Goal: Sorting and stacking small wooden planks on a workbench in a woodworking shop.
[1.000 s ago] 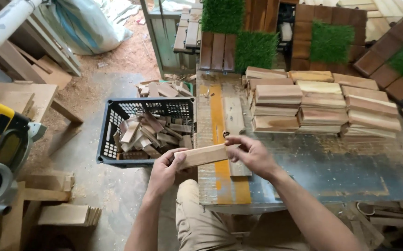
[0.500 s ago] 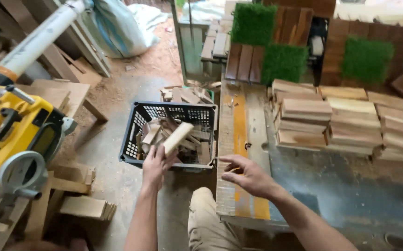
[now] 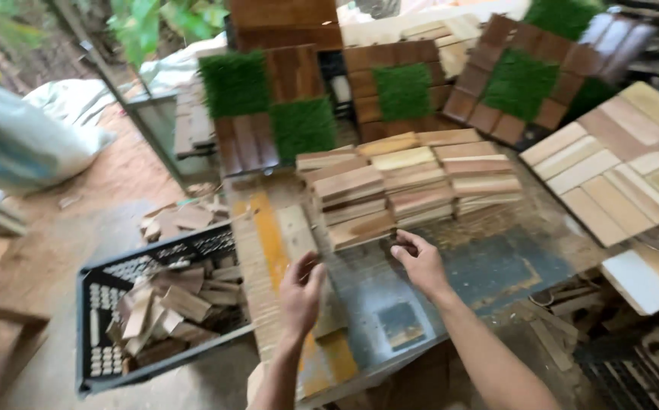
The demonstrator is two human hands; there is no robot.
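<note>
Right hand (image 3: pixel 419 263), fingers loosely curled and empty, touches the nearest stack of wooden slats (image 3: pixel 360 228) at twelve o'clock. Left hand (image 3: pixel 301 292) hovers open over the workbench (image 3: pixel 481 266); a black crate of offcuts (image 3: pixel 94 304) sits at nine o'clock.

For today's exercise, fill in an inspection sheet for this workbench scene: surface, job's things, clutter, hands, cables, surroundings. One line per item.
Surface: worn workbench with a yellow stripe, patchy dark top.
Job's things: stacks of short wooden slats at the back of the bench.
Clutter: black plastic crate of wood offcuts on the floor; loose scraps beyond it.
Hands: left hand empty, over the bench edge; right hand empty, fingertips at the nearest slat stack.
Cables: nothing seen.
Surroundings: wood-and-grass tiles leaning behind, pale slatted panels at right, white sack at left.
</note>
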